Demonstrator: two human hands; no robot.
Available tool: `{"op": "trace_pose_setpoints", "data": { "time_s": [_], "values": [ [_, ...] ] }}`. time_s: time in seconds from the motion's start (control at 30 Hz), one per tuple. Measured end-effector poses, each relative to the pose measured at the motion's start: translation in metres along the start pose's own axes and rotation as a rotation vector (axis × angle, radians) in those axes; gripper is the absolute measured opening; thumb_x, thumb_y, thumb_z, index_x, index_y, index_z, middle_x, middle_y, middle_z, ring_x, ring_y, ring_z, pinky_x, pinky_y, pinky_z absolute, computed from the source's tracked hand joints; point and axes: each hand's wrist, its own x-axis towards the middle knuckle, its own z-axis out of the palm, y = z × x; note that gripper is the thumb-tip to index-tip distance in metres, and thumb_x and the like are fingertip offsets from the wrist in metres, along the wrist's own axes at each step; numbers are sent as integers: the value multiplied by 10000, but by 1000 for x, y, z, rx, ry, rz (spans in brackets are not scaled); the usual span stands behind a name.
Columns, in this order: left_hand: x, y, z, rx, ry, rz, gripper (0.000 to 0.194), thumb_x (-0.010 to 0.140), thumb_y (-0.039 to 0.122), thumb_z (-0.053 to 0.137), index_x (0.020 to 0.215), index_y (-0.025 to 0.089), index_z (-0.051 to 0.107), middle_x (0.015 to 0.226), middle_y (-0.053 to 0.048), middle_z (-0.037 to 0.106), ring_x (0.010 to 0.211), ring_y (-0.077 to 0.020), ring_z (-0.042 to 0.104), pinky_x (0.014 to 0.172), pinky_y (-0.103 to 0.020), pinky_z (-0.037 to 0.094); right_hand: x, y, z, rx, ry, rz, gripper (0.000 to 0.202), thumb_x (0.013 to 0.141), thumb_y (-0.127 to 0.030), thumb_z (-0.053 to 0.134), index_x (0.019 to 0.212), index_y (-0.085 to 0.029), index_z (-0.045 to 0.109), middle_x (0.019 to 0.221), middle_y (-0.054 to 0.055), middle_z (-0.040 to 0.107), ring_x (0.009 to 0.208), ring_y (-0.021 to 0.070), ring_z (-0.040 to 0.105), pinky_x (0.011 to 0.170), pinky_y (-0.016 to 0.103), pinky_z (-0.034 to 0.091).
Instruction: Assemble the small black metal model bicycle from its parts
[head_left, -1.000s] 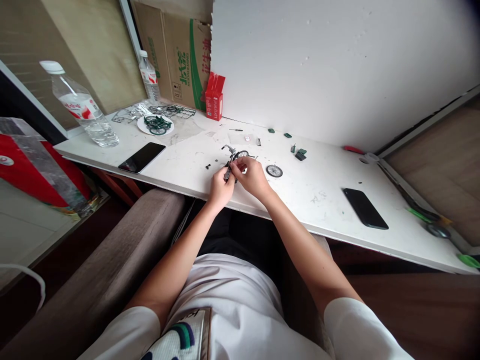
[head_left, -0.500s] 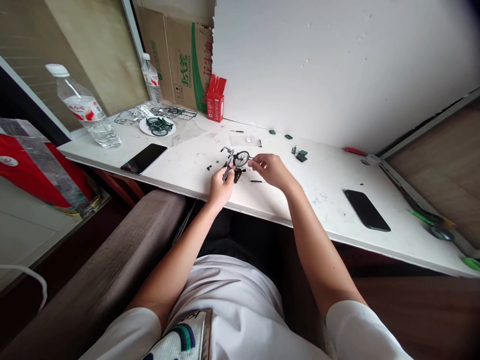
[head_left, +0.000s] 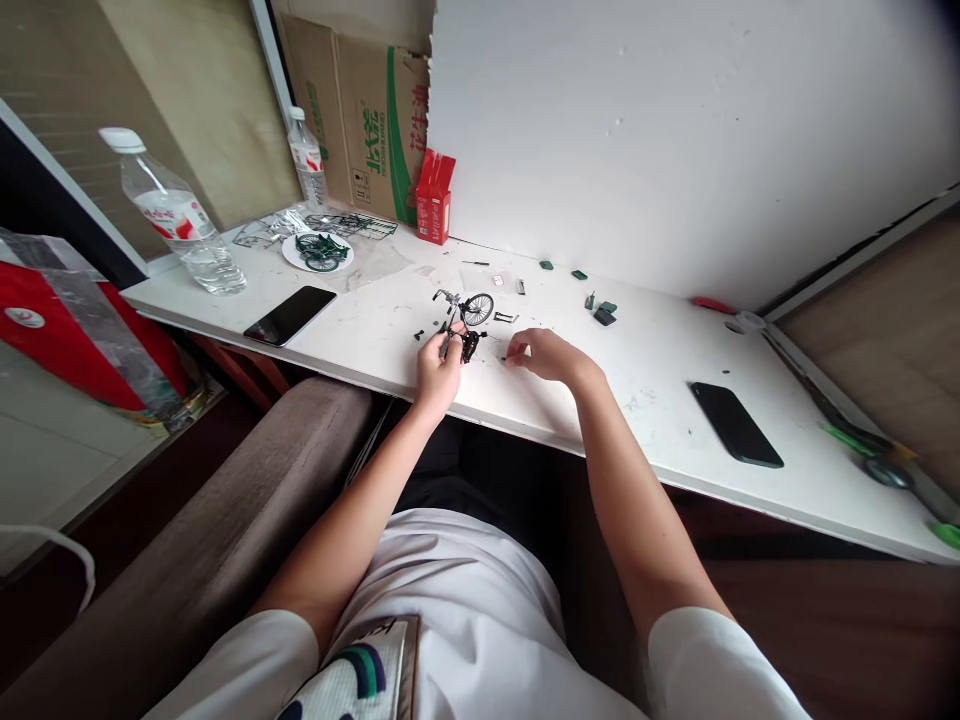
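Observation:
My left hand, near the table's front edge, is closed on a black model bicycle. The bicycle's spoked front wheel and silver handlebar point away from me, and its lower frame is partly hidden by my fingers. To the right, my right hand is low over the table with thumb and fingers pinched together. A dark tip shows at its fingertips, where a small black screwdriver lay; most of it is hidden. Just beyond lies a small black bracket-like part.
On the left are a phone, water bottle and white plate with a green model bicycle. A red box stands at the back. Green pieces and another phone lie to the right.
My right hand has moved from beside the front wheel down toward me, onto the screwdriver. The bracket-like part now lies in plain view. My left hand and the bicycle have shifted slightly.

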Motion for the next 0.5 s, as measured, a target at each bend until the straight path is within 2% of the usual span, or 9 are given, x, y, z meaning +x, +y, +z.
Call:
{"op": "trace_pose_setpoints", "data": {
  "time_s": [0.07,0.13,0.23,0.3,0.37,0.43,0.5],
  "values": [
    [0,1,0,-50,28,-32,376,1074,477,646,1301,198,754,1321,-170,798,1257,-252,772,1028,-373,652,-1,-4,-1,58,93,-25,125,965,-105,730,980,-214,790,1019,73,820,792,188,654,739,321,503],
    [-1,2,0,-69,45,-46,356,1069,447,652,1304,200,754,1326,-167,799,1281,-259,763,1054,-390,642,-1,-8,-1,210,220,-106,132,1014,-184,722,1136,-209,764,961,59,788,751,180,643,749,332,546],
    [-1,3,1,-56,54,-54,352,1074,406,633,1326,189,750,1367,-166,793,1340,-268,743,1094,-390,625,2,-19,3,536,396,-271,331,1032,-448,772,1281,-235,723,932,33,743,773,195,693,750,356,633],
    [-2,4,2,-58,71,-51,355,1077,375,614,1340,174,744,1429,-177,772,1386,-276,723,1133,-393,605,6,-29,10,722,487,-328,487,959,-660,816,1190,-239,736,921,45,739,849,229,752,801,391,685],
    [-2,5,2,-61,90,-45,358,1076,349,601,1348,163,739,1472,-188,754,1412,-283,710,1169,-404,584,9,-40,22,855,550,-318,609,865,-798,837,1076,-240,713,926,67,766,885,255,790,878,440,707],
    [-2,6,2,-54,92,-37,354,1074,344,599,1343,164,742,1475,-186,754,1416,-288,707,1186,-413,571,11,-49,35,948,542,-287,691,812,-884,815,1047,-252,668,967,87,798,927,275,816,927,470,711],
    [-2,7,2,-39,85,-24,334,1070,358,609,1305,170,755,1437,-179,773,1396,-294,717,1184,-418,571,11,-57,49,1000,496,-283,736,812,-936,761,1081,-264,629,1035,98,818,968,274,830,955,466,711]
  ]
}}
